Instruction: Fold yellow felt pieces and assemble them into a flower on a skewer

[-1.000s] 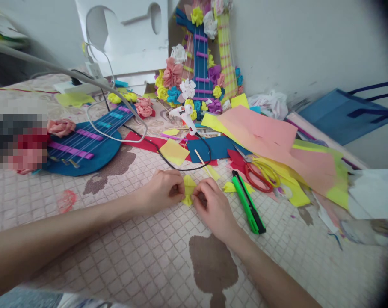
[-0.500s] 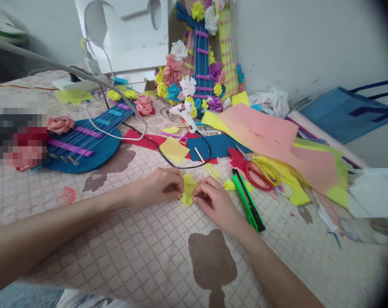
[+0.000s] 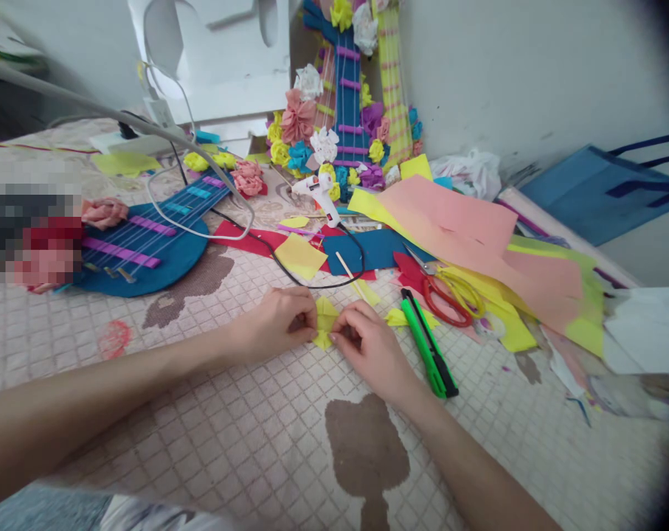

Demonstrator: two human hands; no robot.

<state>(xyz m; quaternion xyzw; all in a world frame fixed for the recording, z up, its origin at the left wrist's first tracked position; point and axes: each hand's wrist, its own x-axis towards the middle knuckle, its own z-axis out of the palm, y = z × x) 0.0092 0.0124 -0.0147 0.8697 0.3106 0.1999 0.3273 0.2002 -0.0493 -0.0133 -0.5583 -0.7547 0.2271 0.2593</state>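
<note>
A small piece of yellow paper (image 3: 326, 318) is stretched between my two hands, low over the table. My left hand (image 3: 287, 317) pinches its left edge between thumb and fingers. On the other side, my right hand (image 3: 367, 339) pinches its lower right edge. Just right of my right hand lies a green box cutter (image 3: 427, 343). Another yellow scrap (image 3: 397, 317) sits partly behind that hand. A thin pale stick (image 3: 346, 265) rests beyond my fingers, across another yellow strip.
A white glue gun (image 3: 320, 195) stands behind, its black cord looping forward. Red and yellow scissors (image 3: 448, 295) lie at the right near pink sheets (image 3: 450, 214). A blue paper guitar (image 3: 146, 258) lies at the left. Flower-trimmed guitars (image 3: 348, 110) lean at the back.
Both hands stay nearly in place, still pinching the yellow paper. The paper looks slightly flatter between the fingers. The rest of the table is unchanged.
</note>
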